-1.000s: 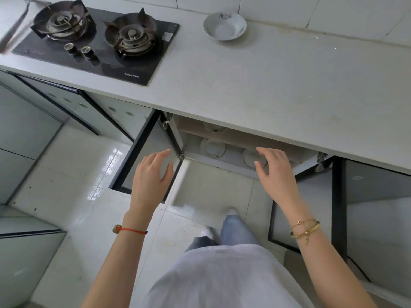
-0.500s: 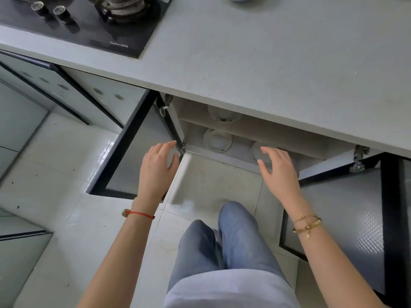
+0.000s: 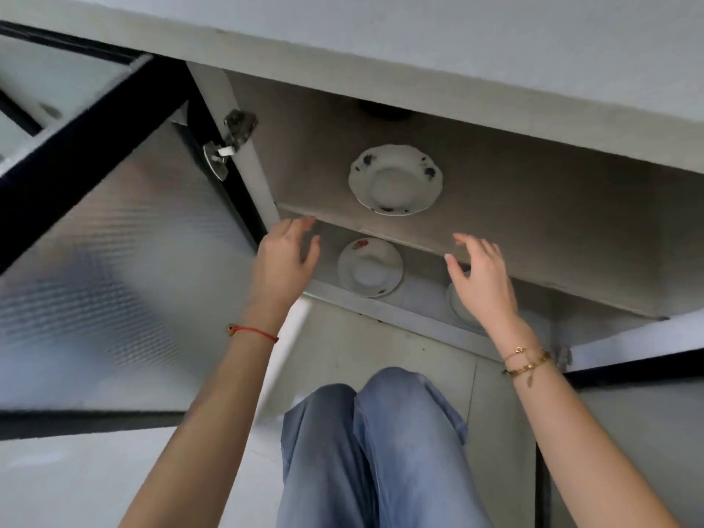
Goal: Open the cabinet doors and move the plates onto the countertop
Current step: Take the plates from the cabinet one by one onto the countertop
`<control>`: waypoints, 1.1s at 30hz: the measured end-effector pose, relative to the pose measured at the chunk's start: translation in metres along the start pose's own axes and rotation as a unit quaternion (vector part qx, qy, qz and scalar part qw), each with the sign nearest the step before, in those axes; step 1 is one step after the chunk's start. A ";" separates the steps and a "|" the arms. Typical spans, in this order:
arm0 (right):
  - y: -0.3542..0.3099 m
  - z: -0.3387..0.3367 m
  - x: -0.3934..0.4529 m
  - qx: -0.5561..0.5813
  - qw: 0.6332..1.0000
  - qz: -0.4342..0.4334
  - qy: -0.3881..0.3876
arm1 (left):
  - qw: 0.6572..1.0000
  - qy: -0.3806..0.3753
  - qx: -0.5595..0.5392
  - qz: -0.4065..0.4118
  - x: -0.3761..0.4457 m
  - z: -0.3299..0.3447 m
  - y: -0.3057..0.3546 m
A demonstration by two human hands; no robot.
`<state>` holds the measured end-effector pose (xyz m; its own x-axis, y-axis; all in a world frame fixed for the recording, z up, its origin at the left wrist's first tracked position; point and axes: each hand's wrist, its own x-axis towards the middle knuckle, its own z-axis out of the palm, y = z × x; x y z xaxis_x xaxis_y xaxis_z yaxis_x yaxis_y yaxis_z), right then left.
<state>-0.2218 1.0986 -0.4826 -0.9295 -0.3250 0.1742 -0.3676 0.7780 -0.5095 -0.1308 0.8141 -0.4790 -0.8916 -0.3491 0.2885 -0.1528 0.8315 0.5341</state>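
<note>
Both cabinet doors stand open under the grey countertop [image 3: 457,43]. A white plate with blue flowers [image 3: 395,179] lies on the upper shelf [image 3: 533,222]. Below it, on the lower shelf, sits a white plate with a red flower [image 3: 369,267]. A third white plate [image 3: 459,308] is mostly hidden behind my right hand. My left hand [image 3: 284,261] hovers with fingers spread just left of the red-flower plate, at the shelf's front edge. My right hand [image 3: 482,280] hovers with fingers spread, over the third plate. Neither hand holds anything.
The left door [image 3: 114,242], frosted glass in a black frame, swings wide on its hinge [image 3: 228,146]. The right door's edge [image 3: 628,360] shows at the right. My knees in blue jeans [image 3: 365,443] are bent in front of the cabinet above the tiled floor.
The view has dropped and come closer as I crouched; the hob and bowl have left the frame. Both hands have moved forward to the cabinet opening, still holding nothing.
</note>
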 end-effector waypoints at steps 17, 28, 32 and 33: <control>0.056 0.085 0.157 -0.003 0.996 0.047 0.075 | 0.996 -0.053 -0.009 -0.066 0.132 0.121 -0.030; 0.055 0.091 0.173 0.065 0.993 0.093 0.003 | 0.992 -0.093 -0.058 -0.066 0.163 0.143 -0.034; 0.054 0.092 0.170 0.084 0.991 0.104 0.005 | 0.990 -0.086 -0.095 -0.063 0.160 0.144 -0.036; 0.054 0.092 0.169 0.092 0.990 0.108 0.006 | 0.989 -0.084 -0.102 -0.064 0.158 0.144 -0.037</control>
<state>-0.3962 1.0365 -0.5583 -0.9865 -0.1542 0.0548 -0.1499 0.7177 -0.6800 -0.3275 0.7908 -0.5675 -0.9311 -0.3557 0.0811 -0.1954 0.6739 0.7125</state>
